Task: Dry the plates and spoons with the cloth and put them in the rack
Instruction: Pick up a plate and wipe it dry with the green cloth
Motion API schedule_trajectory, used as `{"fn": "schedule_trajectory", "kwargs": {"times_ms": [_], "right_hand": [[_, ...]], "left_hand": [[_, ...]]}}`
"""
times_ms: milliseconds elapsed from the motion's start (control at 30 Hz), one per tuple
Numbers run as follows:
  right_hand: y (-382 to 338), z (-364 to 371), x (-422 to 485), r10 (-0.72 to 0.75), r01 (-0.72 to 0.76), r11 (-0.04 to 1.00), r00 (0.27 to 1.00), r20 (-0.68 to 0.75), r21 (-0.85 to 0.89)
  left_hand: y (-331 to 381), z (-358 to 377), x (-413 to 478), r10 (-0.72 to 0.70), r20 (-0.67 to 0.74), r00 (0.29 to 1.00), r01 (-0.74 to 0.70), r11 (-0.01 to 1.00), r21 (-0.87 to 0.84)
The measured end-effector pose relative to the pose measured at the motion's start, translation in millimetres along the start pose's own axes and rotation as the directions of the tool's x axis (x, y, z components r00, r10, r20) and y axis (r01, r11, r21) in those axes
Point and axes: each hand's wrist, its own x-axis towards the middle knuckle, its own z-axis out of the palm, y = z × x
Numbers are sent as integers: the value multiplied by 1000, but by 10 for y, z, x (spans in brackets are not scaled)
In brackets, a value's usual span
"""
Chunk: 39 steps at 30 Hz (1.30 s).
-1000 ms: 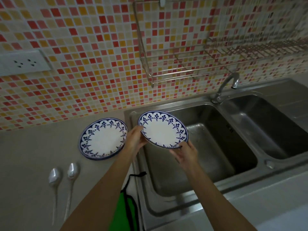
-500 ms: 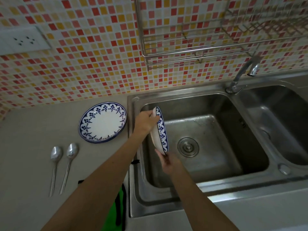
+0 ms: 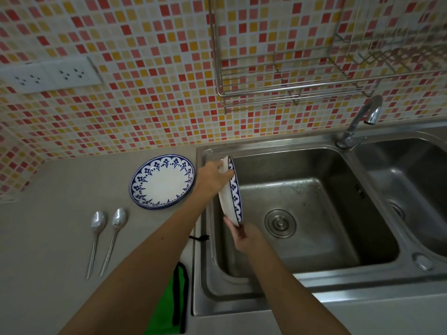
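Note:
I hold a blue-and-white plate (image 3: 231, 197) on edge over the left sink basin. My left hand (image 3: 212, 178) grips its upper rim and my right hand (image 3: 244, 234) grips its lower rim. A second plate (image 3: 162, 181) of the same pattern lies flat on the counter to the left. Two metal spoons (image 3: 96, 240) (image 3: 113, 238) lie side by side in front of it. A green cloth (image 3: 169, 308) with black trim lies on the counter edge, partly under my left arm. The wire rack (image 3: 285, 90) hangs on the tiled wall above the sink.
A double steel sink (image 3: 302, 279) fills the right half, with a tap (image 3: 362, 119) between the basins and a drain (image 3: 280, 223) in the left one. A white socket strip (image 3: 50, 76) sits on the wall at the left.
The plate went from face-up to standing on edge over the basin a second ago. Since half a second ago it has barely moved.

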Motion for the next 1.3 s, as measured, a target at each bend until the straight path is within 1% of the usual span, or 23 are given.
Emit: {"fn": "schedule_trajectory", "kwargs": {"times_ms": [67, 100, 167, 200, 300, 367, 400, 467, 533, 600, 667, 767, 800, 867, 933, 1000, 1033, 1067, 1100, 1167, 1233, 1267, 1300], "right_hand": [[-28, 72, -95, -93, 93, 996, 996, -13, 11], [-24, 118, -169, -176, 175, 983, 984, -9, -48], [-50, 166, -231, -315, 312, 940, 949, 2, -137], [-66, 217, -312, -381, 372, 911, 924, -20, -177], [-120, 397, -547, -572, 553, 768, 819, 42, -323], [-92, 526, -721, -651, 639, 652, 748, 129, -407], [-56, 583, -795, -676, 675, 587, 713, 188, -447], [38, 706, -928, -690, 724, 469, 658, 302, -506], [160, 814, -1029, -668, 737, 418, 646, 370, -532], [321, 902, -1080, -618, 720, 411, 671, 411, -559], [515, 960, -1079, -546, 703, 394, 697, 465, -592], [917, 925, -942, -498, 681, 358, 718, 486, -639], [1079, 871, -886, -503, 692, 287, 698, 511, -663], [1475, 689, -764, -448, 709, 26, 638, 626, -704], [1826, 438, -673, -308, 679, -256, 618, 724, -688], [2123, 168, -546, -132, 575, -578, 634, 762, -578], [2228, 43, -481, -50, 502, -715, 658, 751, -486], [2285, -81, -375, 26, 436, -813, 687, 726, -385], [2335, -199, -280, 72, 383, -876, 703, 707, -292], [2381, -365, -110, 73, 282, -945, 679, 731, -167], [2428, -413, -24, 11, 189, -971, 644, 765, -145], [2453, -431, 19, -16, 192, -967, 613, 790, -169], [2485, -425, 27, -40, 211, -959, 563, 826, -190]], "left_hand": [[-108, -76, -51, -60, 31, 998, 65, 972, -224], [-183, -129, -88, -93, 40, 995, 101, 936, -337], [-324, -219, -168, -181, 58, 982, 185, 838, -513], [-389, -260, -204, -223, 77, 972, 225, 774, -592], [-481, -416, -322, -284, 175, 943, 312, 560, -768], [-542, -573, -354, -236, 230, 944, 316, 450, -835], [-607, -665, -346, -185, 253, 950, 309, 422, -852], [-734, -866, -353, -119, 267, 956, 292, 379, -878], [-865, -1057, -393, -151, 234, 960, 275, 377, -884], [-1030, -1208, -474, -197, 175, 965, 242, 400, -884], [-1214, -1363, -586, -201, 100, 974, 180, 434, -882], [-1589, -1545, -715, -223, 52, 973, 142, 410, -901], [-1681, -1629, -788, -249, 45, 968, 145, 402, -904], [-1956, -1760, -857, -286, 43, 957, 160, 400, -902], [-2160, -1838, -918, -310, 19, 951, 155, 419, -895], [-2337, -1908, -984, -342, -13, 940, 142, 424, -894], [-2420, -1930, -1010, -350, -24, 936, 138, 430, -892], [-2485, -1942, -1027, -362, -29, 932, 142, 438, -888], [-2570, -1951, -1044, -365, -27, 931, 145, 438, -887], [-2669, -1974, -1086, -373, -22, 928, 152, 429, -891], [-2744, -1973, -1123, -379, -2, 925, 173, 428, -887], [-2755, -1978, -1156, -378, 5, 926, 180, 428, -886], [-2776, -1986, -1174, -373, 5, 928, 175, 425, -888]]}}
